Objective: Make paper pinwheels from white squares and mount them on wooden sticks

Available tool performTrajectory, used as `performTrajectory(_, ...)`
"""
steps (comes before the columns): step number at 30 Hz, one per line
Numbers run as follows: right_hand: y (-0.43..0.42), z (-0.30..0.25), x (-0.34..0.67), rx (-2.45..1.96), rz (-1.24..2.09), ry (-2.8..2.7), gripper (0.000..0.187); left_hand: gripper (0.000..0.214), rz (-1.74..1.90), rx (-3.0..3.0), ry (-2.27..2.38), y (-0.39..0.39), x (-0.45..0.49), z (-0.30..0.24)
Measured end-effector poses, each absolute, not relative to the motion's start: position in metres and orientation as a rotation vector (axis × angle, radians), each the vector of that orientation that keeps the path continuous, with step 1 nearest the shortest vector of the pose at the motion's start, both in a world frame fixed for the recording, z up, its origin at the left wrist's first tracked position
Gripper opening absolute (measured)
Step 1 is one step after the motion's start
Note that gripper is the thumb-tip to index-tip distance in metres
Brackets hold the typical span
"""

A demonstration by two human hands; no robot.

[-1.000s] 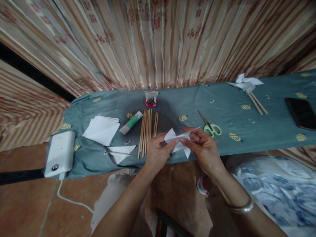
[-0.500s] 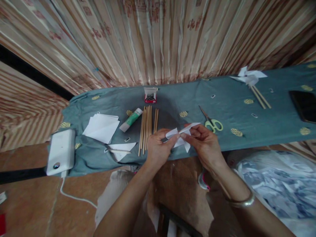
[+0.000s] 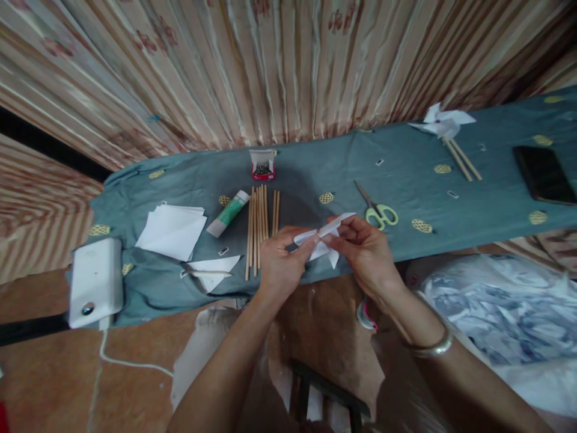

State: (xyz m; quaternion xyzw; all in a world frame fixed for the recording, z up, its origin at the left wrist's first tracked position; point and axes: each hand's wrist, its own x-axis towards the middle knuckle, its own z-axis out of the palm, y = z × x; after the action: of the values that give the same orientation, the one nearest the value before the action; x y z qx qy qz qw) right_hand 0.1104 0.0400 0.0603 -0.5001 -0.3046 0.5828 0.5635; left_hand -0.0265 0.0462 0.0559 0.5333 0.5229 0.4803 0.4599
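Between my two hands is a white paper pinwheel [image 3: 332, 230], its blades folded in toward the middle. My left hand [image 3: 283, 260] pinches it from the left, with thumb and fingers closed near its centre. From the other side my right hand [image 3: 367, 252] grips it, thumb close to the left thumb. The fingers partly hide the paper's centre. Thin wooden sticks [image 3: 256, 231] lie just beyond my left hand. Green-handled scissors [image 3: 376, 209] rest on the cloth beyond my right hand.
On the cloth-covered table [image 3: 311, 162] are a box of small pins [image 3: 262, 168], a glue stick [image 3: 229, 213], a stack of white paper [image 3: 174, 231], a pencil [image 3: 210, 273], a white device [image 3: 95, 279], finished pinwheels [image 3: 444, 123] and a phone [image 3: 543, 174]. A plastic bag [image 3: 491, 313] stands at right.
The view has shifted a little, so the table's things appear farther left and higher. Both hands keep hold of the paper pinwheel, which has barely changed.
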Motion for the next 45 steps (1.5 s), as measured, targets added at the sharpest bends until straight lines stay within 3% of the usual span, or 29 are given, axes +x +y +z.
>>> performTrajectory(22, 0.039, 0.061, 0.111, -1.196, 1.392, -0.653, 0.036, 0.011, 1.23, 1.325, 1.303, 0.046, -0.024, 0.053)
performTrajectory(34, 0.04, 0.064, 0.115, -1.186, 1.413, -0.666, 0.036, 0.031, 1.191, 0.86, 1.138, 0.047, -0.016, 0.052)
performTrajectory(45, 0.038, 0.063, 0.116, -1.18, 1.446, -0.681, 0.035, 0.035, 1.136, 0.767, 1.104, 0.046, -0.016, 0.053)
